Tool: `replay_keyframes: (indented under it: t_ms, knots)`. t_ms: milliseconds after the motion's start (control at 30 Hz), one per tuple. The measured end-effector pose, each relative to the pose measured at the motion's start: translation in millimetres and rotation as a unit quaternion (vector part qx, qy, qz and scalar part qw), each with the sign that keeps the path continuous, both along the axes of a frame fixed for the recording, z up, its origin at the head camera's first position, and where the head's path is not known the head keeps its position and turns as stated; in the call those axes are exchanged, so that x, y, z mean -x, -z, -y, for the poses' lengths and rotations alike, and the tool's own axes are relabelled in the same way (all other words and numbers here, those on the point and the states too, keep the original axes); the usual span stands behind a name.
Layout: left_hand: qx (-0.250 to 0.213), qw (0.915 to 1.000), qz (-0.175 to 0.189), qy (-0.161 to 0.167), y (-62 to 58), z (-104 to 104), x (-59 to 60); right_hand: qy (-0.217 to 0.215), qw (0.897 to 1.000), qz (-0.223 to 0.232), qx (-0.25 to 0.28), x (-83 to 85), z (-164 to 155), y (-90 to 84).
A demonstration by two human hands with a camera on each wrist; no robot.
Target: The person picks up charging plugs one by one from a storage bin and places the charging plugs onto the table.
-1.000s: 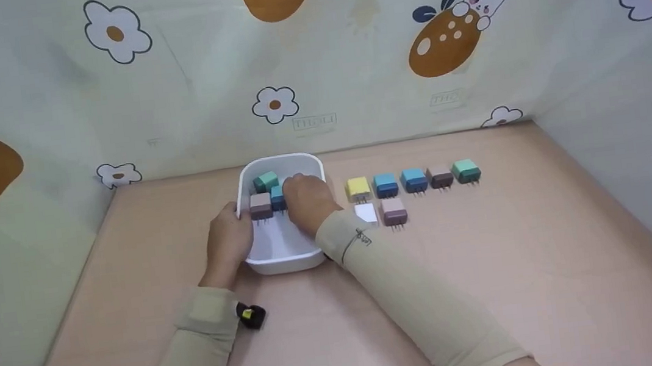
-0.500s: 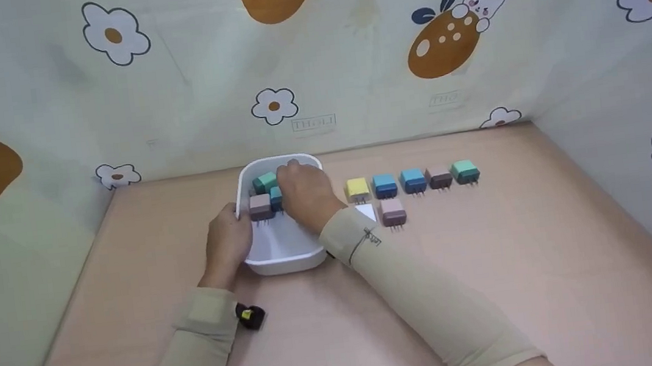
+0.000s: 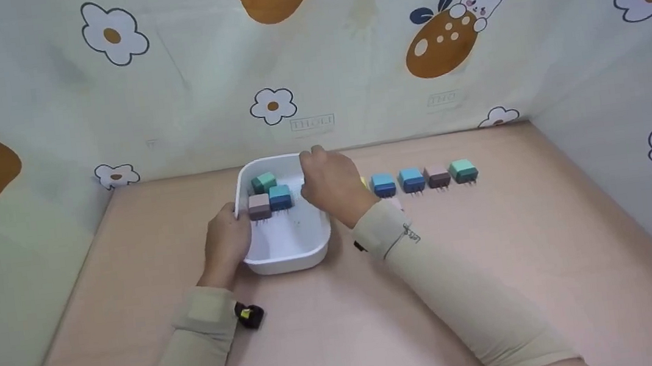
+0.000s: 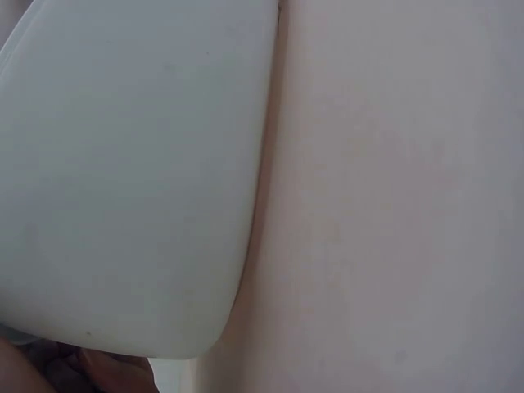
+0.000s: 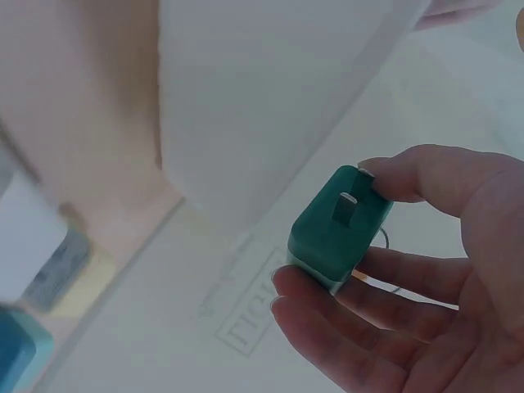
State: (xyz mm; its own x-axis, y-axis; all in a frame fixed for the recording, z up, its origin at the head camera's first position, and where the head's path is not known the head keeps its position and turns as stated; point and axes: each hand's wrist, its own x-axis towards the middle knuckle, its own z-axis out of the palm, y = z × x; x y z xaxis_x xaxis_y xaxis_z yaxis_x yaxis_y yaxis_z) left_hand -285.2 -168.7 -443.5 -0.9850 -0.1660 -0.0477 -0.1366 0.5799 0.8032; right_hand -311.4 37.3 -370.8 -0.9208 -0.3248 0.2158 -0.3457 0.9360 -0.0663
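Surface: a pinkish-beige tabletop [image 3: 319, 337], backed by pale cloth walls [image 3: 196, 69] printed with flowers and rabbits.
Left hand [image 3: 227, 240]: grips the left side of a white tub [image 3: 289, 265].
Right hand [image 3: 332, 182]: pinches a green plug adapter [image 5: 336, 233] at the tub's right rim.
Tub contents: a second green adapter [image 3: 264, 182], a blue adapter [image 3: 280, 197] and a mauve adapter [image 3: 259, 206].
Row at right: two blue adapters [image 3: 411, 180], a brown adapter [image 3: 437, 176], a mint adapter [image 3: 463, 171].
Right wrist view only: the held adapter, its metal prong; a white adapter [image 5: 29, 233].
Left wrist view only: the tub's outer wall, close up; fingers dim.
Partly hidden: a yellow adapter [image 3: 364, 183] and a pink adapter [image 3: 394, 202], behind right hand and sleeve.
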Motion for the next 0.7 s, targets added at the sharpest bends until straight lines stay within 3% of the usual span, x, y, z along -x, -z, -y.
replay_keyframes:
  t_ms: [300, 533, 700]
  knots:
    - [-0.004, 0.9998, 0.017, 0.005, 0.2, -3, -0.3, -0.003, 0.999, -0.006, 0.043, -8.8, -52, -3.9]
    - [-0.008, 0.9998, 0.020, 0.004, -2.4, -3, -0.6, 0.035, 0.994, 0.068, 0.083, -11.2, -90, -8.0]
    - [-0.014, 0.9996, 0.023, 0.001, -2.7, -2, -1.9, 0.052, 0.990, 0.098, 0.085, -13.5, -110, -7.7]
